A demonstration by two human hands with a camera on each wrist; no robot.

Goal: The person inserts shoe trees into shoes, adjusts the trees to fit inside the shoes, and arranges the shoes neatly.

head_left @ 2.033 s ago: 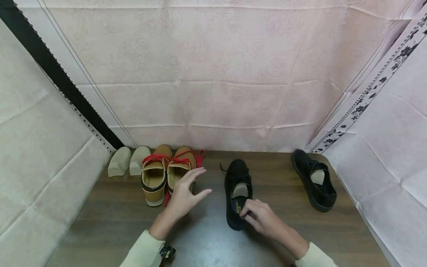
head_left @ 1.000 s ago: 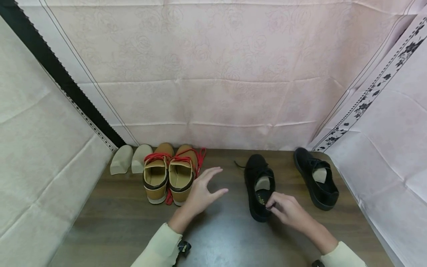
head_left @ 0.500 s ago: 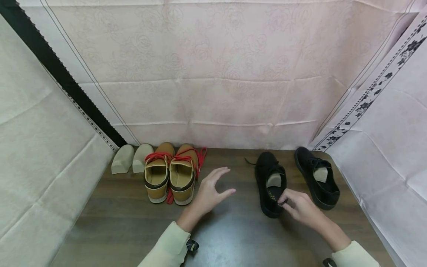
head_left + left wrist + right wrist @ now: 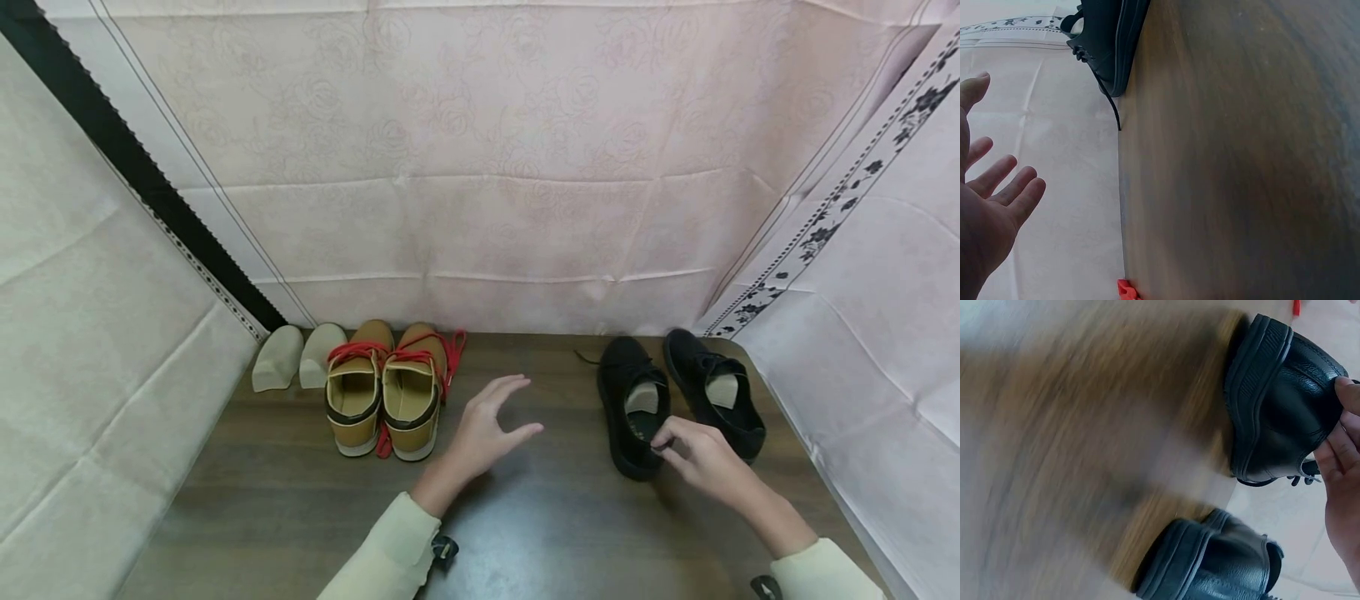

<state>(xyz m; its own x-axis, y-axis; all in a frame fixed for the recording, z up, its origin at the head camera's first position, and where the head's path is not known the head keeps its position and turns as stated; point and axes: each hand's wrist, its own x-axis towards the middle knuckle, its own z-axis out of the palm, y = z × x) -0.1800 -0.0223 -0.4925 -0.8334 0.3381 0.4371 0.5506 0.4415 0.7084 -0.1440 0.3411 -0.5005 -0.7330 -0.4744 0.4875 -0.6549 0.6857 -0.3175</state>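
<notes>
My right hand [image 4: 697, 458] pinches the collar at the heel of a black lace-up shoe [image 4: 622, 417]; the right wrist view shows thumb and fingers on either side of that edge. A pale insert sits inside the shoe, and a loose lace sticks out on its left. Just right of it stands the matching black shoe [image 4: 727, 429], also with a pale insert, its side partly behind my right hand. My left hand [image 4: 480, 429] hovers over the floor between the tan shoes and the black ones, fingers spread and holding nothing.
Two tan shoes with red laces [image 4: 408, 408] stand side by side at the left. Beside them, against the corner, are two pale shoe-shaped inserts [image 4: 277, 360]. Pale patterned cloth walls [image 4: 487, 167] close in the wooden floor [image 4: 300, 517] at the back and sides.
My right hand has slid the black shoe rightward across the floor, up close to its mate. My left hand has moved right too, away from the tan shoes, still spread.
</notes>
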